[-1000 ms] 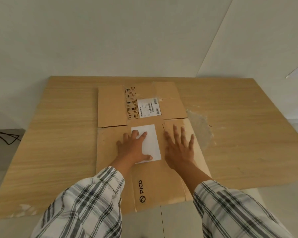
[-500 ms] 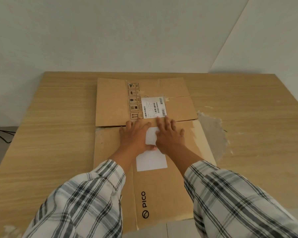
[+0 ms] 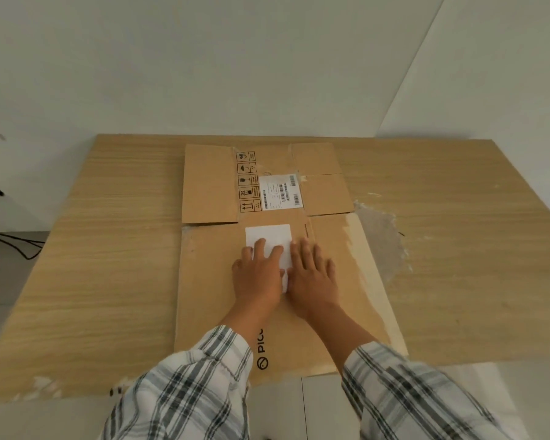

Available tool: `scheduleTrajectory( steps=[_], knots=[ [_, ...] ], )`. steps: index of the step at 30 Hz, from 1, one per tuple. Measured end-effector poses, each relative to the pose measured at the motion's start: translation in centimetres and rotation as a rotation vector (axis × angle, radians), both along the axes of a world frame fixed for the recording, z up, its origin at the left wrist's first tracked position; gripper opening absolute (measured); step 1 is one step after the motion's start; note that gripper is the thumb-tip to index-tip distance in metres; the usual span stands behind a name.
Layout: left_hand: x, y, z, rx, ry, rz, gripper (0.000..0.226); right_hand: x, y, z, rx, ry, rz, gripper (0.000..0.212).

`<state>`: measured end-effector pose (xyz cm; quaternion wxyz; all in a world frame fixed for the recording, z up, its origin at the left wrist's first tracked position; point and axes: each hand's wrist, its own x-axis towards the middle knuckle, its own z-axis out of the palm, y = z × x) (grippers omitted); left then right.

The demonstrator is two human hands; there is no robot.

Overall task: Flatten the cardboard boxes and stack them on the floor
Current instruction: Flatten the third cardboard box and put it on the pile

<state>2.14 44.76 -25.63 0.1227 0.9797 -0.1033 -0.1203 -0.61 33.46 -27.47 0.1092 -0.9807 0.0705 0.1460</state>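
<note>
A flattened brown cardboard box (image 3: 210,281) lies on a large wooden board (image 3: 108,265) on the floor. It carries a white blank label (image 3: 267,236) in its middle, a shipping label (image 3: 280,192) further back and black PICO lettering near me. My left hand (image 3: 259,274) and my right hand (image 3: 311,274) rest palm down side by side on the box, fingers spread, partly covering the white label. Neither hand holds anything.
White walls stand behind the board and meet in a corner at the right. Black cables (image 3: 10,242) lie on the grey floor to the left. A patch of torn clear tape (image 3: 381,242) lies right of the box. Pale floor tiles (image 3: 302,408) show near me.
My hands came together from apart, pushed forward to the box's fold line, then slid back toward me over the white label. The view shifted with my head.
</note>
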Motion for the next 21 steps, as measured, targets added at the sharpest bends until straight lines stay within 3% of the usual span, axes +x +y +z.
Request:
scheduleTrajectory(
  steps=[8,14,17,19,21],
  knots=[
    [-7.9,4.1,-1.4,-0.086,0.014,0.105,0.054,-10.4,-1.4,-0.4,0.000,-0.073,-0.018,0.057],
    [-8.0,4.6,-0.7,-0.079,0.061,0.110,0.054,-9.0,-2.0,2.0,0.002,-0.084,-0.053,0.047],
    [-7.0,5.2,0.2,-0.069,0.028,0.296,0.044,-7.0,-3.4,3.1,-0.001,-0.078,-0.206,0.045],
    [-6.3,6.3,0.2,-0.099,0.048,0.537,0.044,-6.1,-4.8,3.2,0.037,-0.001,-0.385,0.067],
    [-5.8,7.6,0.0,-0.141,0.103,0.713,0.061,-5.5,-6.2,3.3,0.148,0.028,-0.562,0.082]
  ],
)
